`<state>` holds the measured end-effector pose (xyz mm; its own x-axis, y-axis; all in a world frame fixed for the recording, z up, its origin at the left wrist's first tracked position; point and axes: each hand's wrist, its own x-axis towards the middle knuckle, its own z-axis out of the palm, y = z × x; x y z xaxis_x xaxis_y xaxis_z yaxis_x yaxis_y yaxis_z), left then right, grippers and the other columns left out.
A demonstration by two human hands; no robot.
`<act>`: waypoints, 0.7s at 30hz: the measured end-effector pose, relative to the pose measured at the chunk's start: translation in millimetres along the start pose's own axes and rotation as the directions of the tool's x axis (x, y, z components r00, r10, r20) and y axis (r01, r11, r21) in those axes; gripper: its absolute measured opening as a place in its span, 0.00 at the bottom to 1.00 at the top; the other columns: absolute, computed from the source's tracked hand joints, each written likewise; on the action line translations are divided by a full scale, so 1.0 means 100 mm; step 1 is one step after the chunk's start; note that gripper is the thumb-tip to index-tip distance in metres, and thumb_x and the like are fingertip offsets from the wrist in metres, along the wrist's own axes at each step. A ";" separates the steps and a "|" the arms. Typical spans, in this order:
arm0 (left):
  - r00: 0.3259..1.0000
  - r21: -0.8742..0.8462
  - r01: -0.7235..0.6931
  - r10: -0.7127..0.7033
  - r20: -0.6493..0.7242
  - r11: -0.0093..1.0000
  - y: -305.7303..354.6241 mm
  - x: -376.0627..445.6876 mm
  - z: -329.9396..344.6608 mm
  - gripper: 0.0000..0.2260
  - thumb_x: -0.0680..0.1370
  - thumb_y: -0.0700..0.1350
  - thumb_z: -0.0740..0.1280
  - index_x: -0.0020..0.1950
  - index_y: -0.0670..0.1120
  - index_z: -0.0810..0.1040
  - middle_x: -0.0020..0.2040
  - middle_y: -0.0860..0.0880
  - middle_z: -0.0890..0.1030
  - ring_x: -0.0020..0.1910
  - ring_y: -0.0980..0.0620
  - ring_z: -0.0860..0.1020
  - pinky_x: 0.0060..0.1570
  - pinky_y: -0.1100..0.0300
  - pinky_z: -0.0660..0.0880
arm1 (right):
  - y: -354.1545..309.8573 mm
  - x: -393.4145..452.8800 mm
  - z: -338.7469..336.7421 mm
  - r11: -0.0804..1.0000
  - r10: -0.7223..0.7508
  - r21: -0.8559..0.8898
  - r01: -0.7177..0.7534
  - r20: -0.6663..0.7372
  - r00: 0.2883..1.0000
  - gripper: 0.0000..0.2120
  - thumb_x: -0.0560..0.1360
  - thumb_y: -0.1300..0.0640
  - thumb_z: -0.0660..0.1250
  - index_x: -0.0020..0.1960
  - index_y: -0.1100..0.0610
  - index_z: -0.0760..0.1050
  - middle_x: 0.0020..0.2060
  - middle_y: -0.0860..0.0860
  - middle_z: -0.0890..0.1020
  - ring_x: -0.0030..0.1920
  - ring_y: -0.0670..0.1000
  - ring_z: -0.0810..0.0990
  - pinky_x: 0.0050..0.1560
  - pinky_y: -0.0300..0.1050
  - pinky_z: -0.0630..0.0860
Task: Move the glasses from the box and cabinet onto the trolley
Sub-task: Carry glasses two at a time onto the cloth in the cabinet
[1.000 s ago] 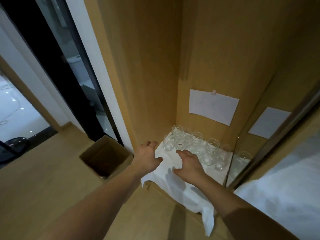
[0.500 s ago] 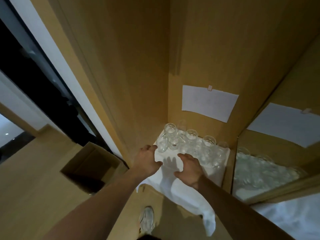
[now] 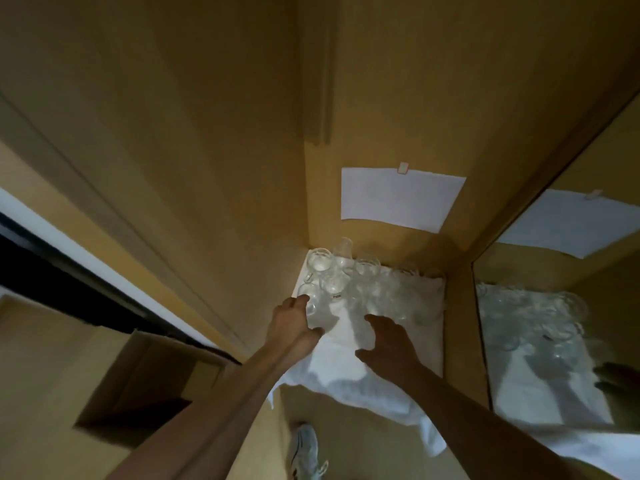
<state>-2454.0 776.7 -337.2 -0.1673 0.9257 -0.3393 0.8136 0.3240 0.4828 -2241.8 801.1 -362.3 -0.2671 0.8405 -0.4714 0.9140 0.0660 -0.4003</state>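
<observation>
Biggest risk here, I'd say, is knocking stuff over: the glasses [image 3: 349, 289] are packed tight on a white cloth [image 3: 349, 368] on the cabinet shelf [image 3: 457, 341], just ahead of both hands. The cloth hangs over the front edge, so any drag from a wrist could pull the whole bunch forward. Clear glass in dim light doesn't help with judging rims either.

The left hand [image 3: 294, 318] is reaching in with its fingers curling round the nearest glass [image 3: 313, 308] at the left front of the group, thumb below it; looks like the grip is closing on it, not lifted yet I think. The right hand [image 3: 388, 341] hovers flat over the cloth, fingers spread and relaxed, holding nothing, just short of the glasses. The cardboard box [image 3: 138, 386] sits down to the left of the left arm. No trolley in view.
</observation>
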 end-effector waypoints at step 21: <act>0.959 -0.181 0.282 -0.268 0.097 0.942 -0.30 1.00 0.72 0.39 0.73 0.53 0.76 0.79 0.45 0.63 0.74 0.44 0.70 0.74 0.44 0.68 0.70 0.54 0.66 | 0.50 0.82 0.63 0.881 0.383 0.261 -0.395 0.097 0.918 0.37 0.75 0.44 0.72 0.79 0.52 0.62 0.74 0.55 0.70 0.73 0.57 0.69 0.72 0.49 0.64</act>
<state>-2455.3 845.4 -443.7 -0.3241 0.7816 -0.5330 0.6185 0.6014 0.5058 -2237.5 838.9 -470.3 0.0753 0.7449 -0.6630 0.8308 -0.4145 -0.3714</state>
